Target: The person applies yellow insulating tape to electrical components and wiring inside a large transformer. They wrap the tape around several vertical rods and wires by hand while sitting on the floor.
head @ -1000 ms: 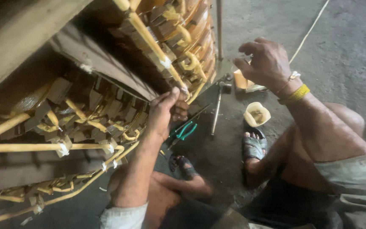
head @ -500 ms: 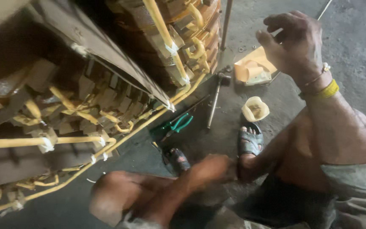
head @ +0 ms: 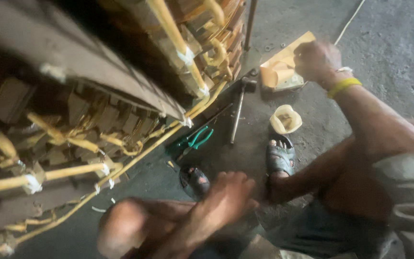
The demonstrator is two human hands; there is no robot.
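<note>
left hand (head: 226, 196) now lowered near knee (head: 120, 230)

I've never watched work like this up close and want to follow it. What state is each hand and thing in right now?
Left hand: blurred, low by the knee, grip unclear.
Right hand: raised, fingers curled, contents unclear.
Green-handled pliers: lying on the floor, untouched.
Long metal hammer: lying on the floor.
Cream tape roll: resting on the floor.
Tan folded paper: lying under the right hand.
</note>
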